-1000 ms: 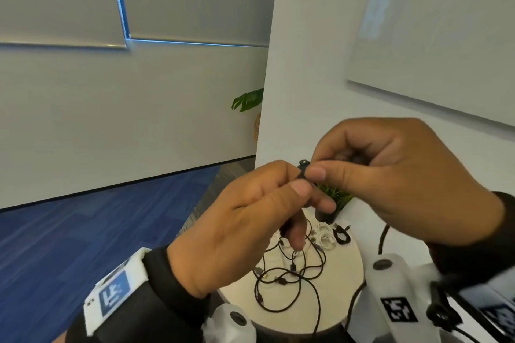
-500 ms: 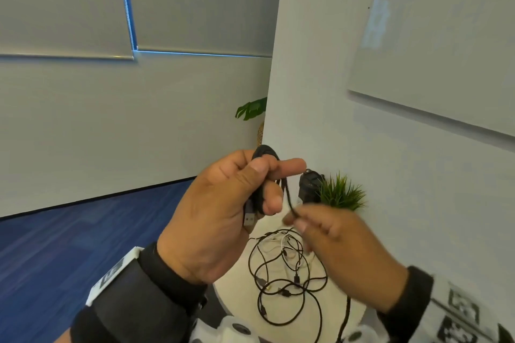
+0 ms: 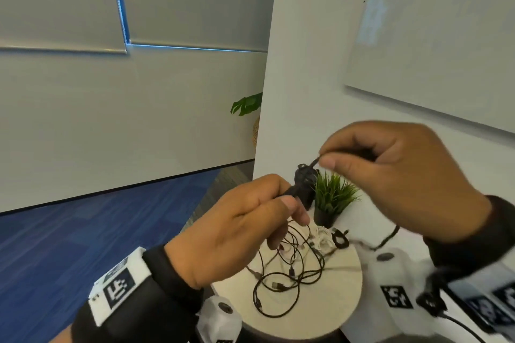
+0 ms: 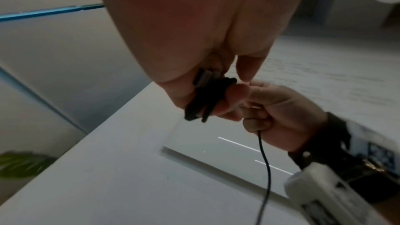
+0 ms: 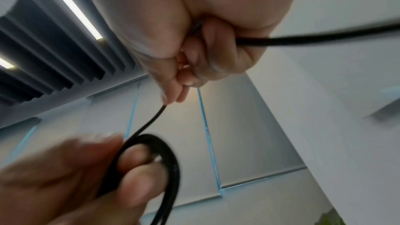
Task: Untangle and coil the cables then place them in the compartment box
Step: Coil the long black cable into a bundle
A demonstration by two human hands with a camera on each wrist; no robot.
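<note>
My left hand (image 3: 245,228) grips a small coil of black cable (image 3: 302,189) wound around its fingers, held up above the round table. In the right wrist view the same coil (image 5: 164,156) loops around blurred left fingertips. My right hand (image 3: 390,175) is higher and to the right, pinching the free run of that cable (image 5: 151,122) between thumb and forefinger. The strand trails down from the right fist (image 4: 265,160). Several tangled black cables (image 3: 289,273) lie on the table, with a white cable (image 3: 320,237) behind them. No compartment box is in view.
The round beige table (image 3: 334,301) stands against a white wall. A small potted green plant (image 3: 331,198) and a small black coiled cable (image 3: 340,239) sit at its back edge. Blue carpet (image 3: 83,231) spreads to the left. A whiteboard (image 3: 432,36) hangs on the wall.
My right hand has risen from below the left hand to above and right of it, carrying the strand up over the coil. The left hand dropped slightly, still holding the coil.
</note>
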